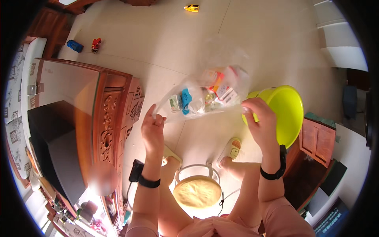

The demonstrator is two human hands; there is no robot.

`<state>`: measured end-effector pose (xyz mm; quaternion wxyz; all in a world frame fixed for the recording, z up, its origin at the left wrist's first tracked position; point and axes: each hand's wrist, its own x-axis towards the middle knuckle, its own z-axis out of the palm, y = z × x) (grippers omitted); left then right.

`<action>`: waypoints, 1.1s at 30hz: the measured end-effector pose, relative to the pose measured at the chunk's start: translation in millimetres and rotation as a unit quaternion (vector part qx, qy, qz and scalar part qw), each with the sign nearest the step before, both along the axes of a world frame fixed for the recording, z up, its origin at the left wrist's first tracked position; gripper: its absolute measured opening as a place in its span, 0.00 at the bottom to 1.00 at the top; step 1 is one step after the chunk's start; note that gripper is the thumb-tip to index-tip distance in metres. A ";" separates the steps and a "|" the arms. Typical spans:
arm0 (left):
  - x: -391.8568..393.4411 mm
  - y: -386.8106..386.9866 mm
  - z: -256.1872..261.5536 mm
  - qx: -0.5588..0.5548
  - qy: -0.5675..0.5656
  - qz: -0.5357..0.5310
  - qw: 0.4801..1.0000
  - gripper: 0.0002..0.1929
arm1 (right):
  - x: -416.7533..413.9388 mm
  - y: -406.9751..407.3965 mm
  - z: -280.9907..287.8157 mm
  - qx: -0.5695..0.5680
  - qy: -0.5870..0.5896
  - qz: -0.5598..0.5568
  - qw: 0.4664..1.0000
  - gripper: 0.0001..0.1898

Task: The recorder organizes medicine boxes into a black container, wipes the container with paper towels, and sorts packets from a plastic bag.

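Observation:
A clear plastic bag [195, 109] hangs spread between my two hands, well above the tiled floor. My left hand [152, 130] pinches its left edge, and my right hand [260, 120] pinches the right edge. Several small packages lie inside: a white and green box [174, 103], a blue scalloped item [186, 101], a white and red box with printing [226, 94] and an orange and red package [215, 79]. What the blue item is, I cannot tell. A yellow-green plastic bucket [288, 115] is beside and partly behind my right hand.
Between my legs is a round padded stool [197, 192]. A carved wooden cabinet [109, 118] stands at left, with a dark box [56, 148] on top. Toys lie on the floor: a blue car [74, 46], a red one [96, 45], a yellow one [192, 8]. An open wooden cabinet door [317, 140] is at right.

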<state>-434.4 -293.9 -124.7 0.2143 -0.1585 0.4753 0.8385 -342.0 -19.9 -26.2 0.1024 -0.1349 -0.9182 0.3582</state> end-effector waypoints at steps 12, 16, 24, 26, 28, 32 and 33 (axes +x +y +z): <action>-32.1 39.1 222.4 -0.358 -0.017 -0.297 0.885 0.17 | 41.0 16.7 166.4 -0.076 -0.230 0.105 0.964 0.03; -105.4 33.7 263.3 -0.450 0.112 -0.377 0.802 0.18 | 7.7 -16.4 204.3 -0.179 -0.168 0.157 0.957 0.05; -210.0 15.5 177.0 -0.568 0.186 -0.420 0.683 0.15 | -78.0 -110.8 126.0 -0.031 -0.231 0.261 0.937 0.03; -231.2 24.9 147.1 -0.589 0.225 -0.431 0.646 0.10 | -91.8 -116.8 80.5 -0.026 -0.270 0.239 0.932 0.03; -257.1 19.6 100.5 -0.611 0.221 -0.455 0.610 0.09 | -120.6 -127.6 31.0 -0.020 -0.300 0.216 0.929 0.03; -302.1 0.3 -0.4 -0.650 0.231 -0.515 0.509 0.11 | -172.4 -151.7 -58.9 -0.034 -0.304 0.194 0.932 0.09; -309.5 -4.3 -21.1 -0.661 0.284 -0.524 0.456 0.12 | -182.1 -158.3 -77.8 -0.072 -0.350 0.193 0.914 0.11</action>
